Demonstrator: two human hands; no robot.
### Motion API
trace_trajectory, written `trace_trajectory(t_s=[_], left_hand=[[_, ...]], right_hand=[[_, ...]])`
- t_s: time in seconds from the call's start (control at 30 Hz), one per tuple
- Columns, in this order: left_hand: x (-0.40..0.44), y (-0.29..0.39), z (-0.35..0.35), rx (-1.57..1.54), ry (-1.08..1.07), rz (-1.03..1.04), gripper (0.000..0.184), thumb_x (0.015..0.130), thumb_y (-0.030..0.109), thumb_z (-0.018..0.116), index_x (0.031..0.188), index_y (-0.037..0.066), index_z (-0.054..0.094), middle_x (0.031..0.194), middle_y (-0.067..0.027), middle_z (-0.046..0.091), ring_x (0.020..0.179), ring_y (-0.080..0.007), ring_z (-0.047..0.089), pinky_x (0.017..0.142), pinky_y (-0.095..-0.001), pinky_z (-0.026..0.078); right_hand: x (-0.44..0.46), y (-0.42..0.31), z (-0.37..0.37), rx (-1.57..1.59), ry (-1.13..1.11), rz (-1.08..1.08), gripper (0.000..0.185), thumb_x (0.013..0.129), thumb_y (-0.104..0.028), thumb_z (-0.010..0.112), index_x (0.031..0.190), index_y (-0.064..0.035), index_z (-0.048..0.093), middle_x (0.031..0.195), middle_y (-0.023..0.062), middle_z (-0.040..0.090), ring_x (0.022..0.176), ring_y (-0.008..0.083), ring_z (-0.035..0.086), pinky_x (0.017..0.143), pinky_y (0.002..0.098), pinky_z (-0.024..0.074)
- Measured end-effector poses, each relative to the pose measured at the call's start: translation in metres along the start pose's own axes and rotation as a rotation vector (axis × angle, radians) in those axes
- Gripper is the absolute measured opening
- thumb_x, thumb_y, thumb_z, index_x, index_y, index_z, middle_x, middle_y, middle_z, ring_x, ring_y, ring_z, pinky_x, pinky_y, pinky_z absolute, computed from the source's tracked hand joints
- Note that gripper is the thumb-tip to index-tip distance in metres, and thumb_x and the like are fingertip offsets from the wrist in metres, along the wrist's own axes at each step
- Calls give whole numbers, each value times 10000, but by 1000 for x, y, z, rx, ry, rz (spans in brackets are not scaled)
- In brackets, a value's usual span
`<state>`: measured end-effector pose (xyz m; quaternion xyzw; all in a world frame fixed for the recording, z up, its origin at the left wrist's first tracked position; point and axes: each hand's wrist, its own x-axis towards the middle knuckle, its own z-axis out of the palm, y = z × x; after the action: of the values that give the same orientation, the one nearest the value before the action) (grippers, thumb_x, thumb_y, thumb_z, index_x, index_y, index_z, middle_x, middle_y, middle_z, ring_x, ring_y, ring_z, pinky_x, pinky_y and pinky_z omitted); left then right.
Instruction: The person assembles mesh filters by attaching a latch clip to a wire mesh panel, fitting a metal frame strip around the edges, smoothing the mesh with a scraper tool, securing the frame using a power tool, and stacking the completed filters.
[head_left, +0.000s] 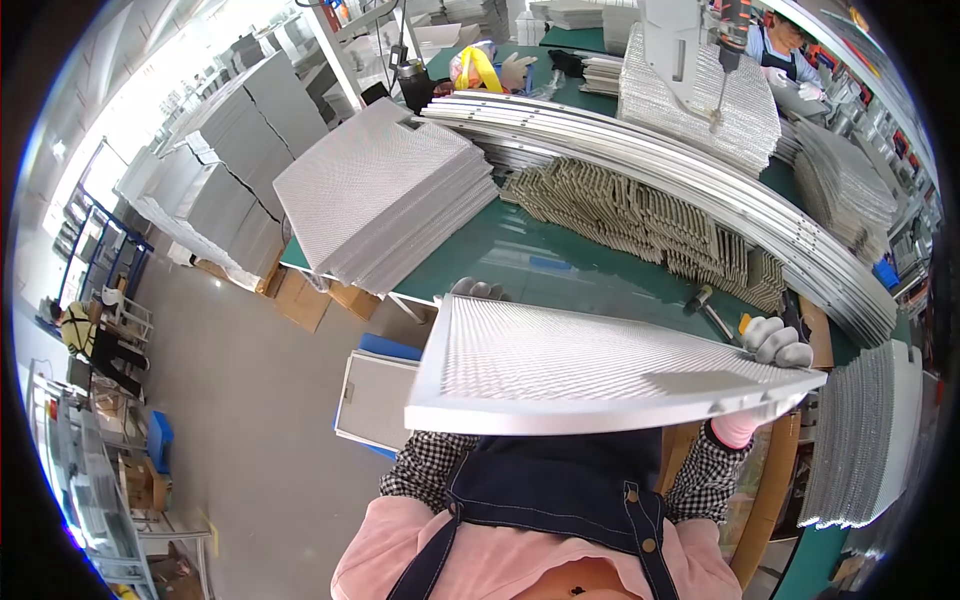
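A framed mesh panel point(590, 355) with a pale metal edge is held tilted in front of my body. My left hand point(480, 290), in a grey-tipped glove, is wrapped over its far left edge; the rest of that hand is hidden behind the panel. At the right end, my right hand point(776, 345) grips the panel's edge with gloved fingers curled over it. A hammer point(708, 312) lies on the green table point(480, 250) just beyond the panel, near my right hand.
A stack of mesh sheets point(390, 190) stands at the table's left. Behind the panel are piled metal corner pieces point(630, 215) and long frame strips point(680, 160). More mesh sheets point(862, 435) stand at right. A co-worker point(785, 50) is at the upper right, another person point(95, 335) at far left.
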<state>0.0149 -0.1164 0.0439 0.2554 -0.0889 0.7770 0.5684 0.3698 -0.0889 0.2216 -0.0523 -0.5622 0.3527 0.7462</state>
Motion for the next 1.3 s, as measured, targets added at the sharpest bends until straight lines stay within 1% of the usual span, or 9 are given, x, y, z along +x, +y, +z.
trace_trajectory(t_s=[0.2, 0.33, 0.53, 0.6, 0.67, 0.83, 0.93, 1.03, 1.3], left_hand=[[-6, -3, 6, 15, 121, 32, 262, 1014, 369, 498, 1034, 134, 613, 993, -63, 640, 1034, -224, 625, 1052, -439, 447], [-1, -10, 57, 18, 583, 121, 189, 1011, 280, 480, 970, 121, 573, 723, 7, 418, 675, -133, 401, 735, -315, 415], [-9, -2, 30, -22, 448, 74, 307, 1041, 336, 434, 866, 126, 572, 607, 36, 295, 583, -116, 279, 605, -297, 297], [-12, -5, 14, -17, 200, 42, 333, 1052, 356, 388, 979, 112, 603, 688, 20, 431, 651, -128, 418, 660, -315, 386], [-2, -13, 71, 292, 659, 49, 502, 1071, 379, 282, 1402, 32, 429, 1416, -125, 489, 1295, -281, 478, 1100, -442, 379], [-10, -15, 50, 227, 603, -29, 514, 1060, 364, 290, 1413, 17, 425, 1450, -124, 479, 1300, -300, 481, 1101, -456, 381], [-13, -19, 52, 258, 625, -4, 533, 1059, 377, 279, 1434, 17, 400, 1470, -130, 461, 1314, -313, 472, 1112, -463, 371], [-16, -12, 44, 145, 588, -54, 578, 1073, 434, 258, 1473, 24, 339, 1476, -141, 435, 1305, -313, 473, 1056, -494, 423], [-26, 4, 53, 369, 526, -58, 642, 1065, 506, 240, 1483, 23, 311, 1476, -159, 420, 1297, -314, 475, 1050, -479, 433]], right_hand=[[4, -19, 23, 64, -64, 1, 532, 1017, -557, 369, 847, -63, 470, 727, 70, 417, 653, 203, 379, 590, 337, 337], [0, -22, 22, 31, 81, 85, 511, 1027, -498, 381, 800, -47, 464, 680, 72, 387, 630, 213, 378, 569, 334, 331], [-11, -20, 17, 17, 205, 171, 485, 1041, -454, 379, 825, -35, 494, 649, 91, 418, 605, 215, 406, 581, 343, 379], [-8, -24, 23, -1, 147, 175, 484, 1048, -453, 366, 870, -28, 515, 690, 94, 445, 638, 215, 437, 601, 340, 405], [-7, -21, 33, -384, 255, 71, 395, 1053, -393, 398, 944, -28, 502, 790, 103, 471, 720, 229, 489, 666, 350, 443], [-16, -18, 8, -1470, 194, -278, 181, 1054, -147, 444, 1145, 5, 475, 1004, 156, 532, 918, 278, 578, 858, 410, 484], [-28, -15, -17, -654, 166, -3, 312, 1026, 1, 430, 1333, 51, 422, 1141, 212, 565, 1046, 313, 592, 973, 428, 460], [-38, -14, -26, -1526, 113, -179, 436, 1015, 55, 405, 1445, 72, 336, 1232, 247, 561, 1129, 344, 580, 1048, 427, 423], [-22, -18, -7, -1608, 161, 48, 560, 934, 73, 474, 1463, 118, 297, 1465, 313, 407, 1370, 412, 412, 1165, 446, 306]])
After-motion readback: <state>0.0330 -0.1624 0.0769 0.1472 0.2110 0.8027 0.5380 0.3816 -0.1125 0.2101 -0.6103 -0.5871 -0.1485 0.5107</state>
